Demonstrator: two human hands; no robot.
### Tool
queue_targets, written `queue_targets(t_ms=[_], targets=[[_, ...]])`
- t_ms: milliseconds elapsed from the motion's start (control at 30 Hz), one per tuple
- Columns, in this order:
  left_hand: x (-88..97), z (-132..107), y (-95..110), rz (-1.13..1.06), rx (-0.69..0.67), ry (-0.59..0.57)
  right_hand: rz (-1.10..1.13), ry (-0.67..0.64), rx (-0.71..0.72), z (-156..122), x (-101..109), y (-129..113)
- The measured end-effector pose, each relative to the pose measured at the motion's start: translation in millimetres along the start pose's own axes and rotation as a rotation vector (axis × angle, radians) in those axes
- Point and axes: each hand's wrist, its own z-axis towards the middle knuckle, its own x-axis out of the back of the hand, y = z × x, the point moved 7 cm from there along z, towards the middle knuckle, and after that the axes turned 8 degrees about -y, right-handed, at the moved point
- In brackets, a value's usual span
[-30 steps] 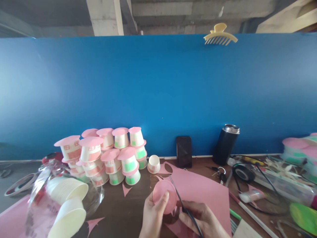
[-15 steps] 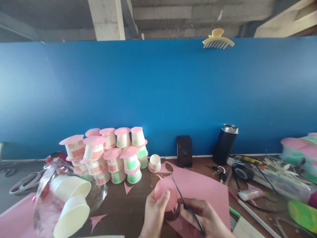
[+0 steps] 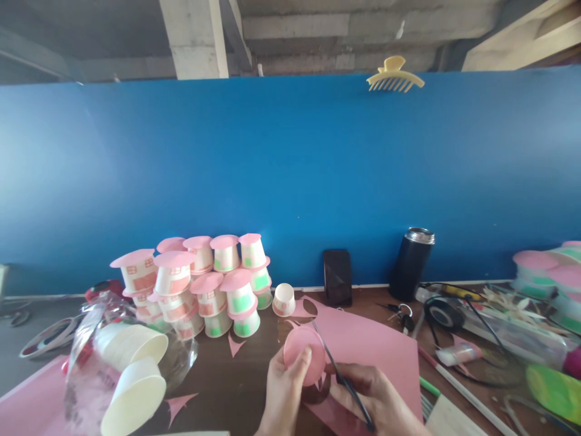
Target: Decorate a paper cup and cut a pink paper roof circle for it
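My left hand (image 3: 287, 378) pinches a round pink paper disc (image 3: 302, 348), thumb on its face. My right hand (image 3: 367, 393) is closed on a pair of scissors (image 3: 349, 390) with black handles; the slim blade slants up along the disc's right edge. Below the disc, a curled pink strip hangs between the hands. Behind them lies a large pink paper sheet (image 3: 372, 339) with a round cut-out near its far corner. A small white paper cup (image 3: 284, 301) with a red drawing stands upside down beyond the hands.
Stacked paper cups (image 3: 215, 293) with pink paper tops stand at left, near plain white cups (image 3: 136, 393) in clear plastic. Paper scraps (image 3: 180, 406) lie on the table. A phone (image 3: 337, 277) and black flask (image 3: 412, 266) stand by the blue partition (image 3: 290, 169); cables and tools clutter the right.
Both hands, the disc and the scissors stay almost in place. The camera view has shifted very slightly.
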Motion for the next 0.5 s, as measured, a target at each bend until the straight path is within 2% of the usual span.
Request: queue_targets(t_ms=[200,500], targets=[[0.9,-1.1,2.0,-0.010,-0.004,0.000,-0.036,0.040,-0.013,-0.9,2.2,1.6],[0.6,-4.3,2.2,-0.093,0.034,0.054,0.025,-0.028,-0.010,0.8,-4.9,6.8]])
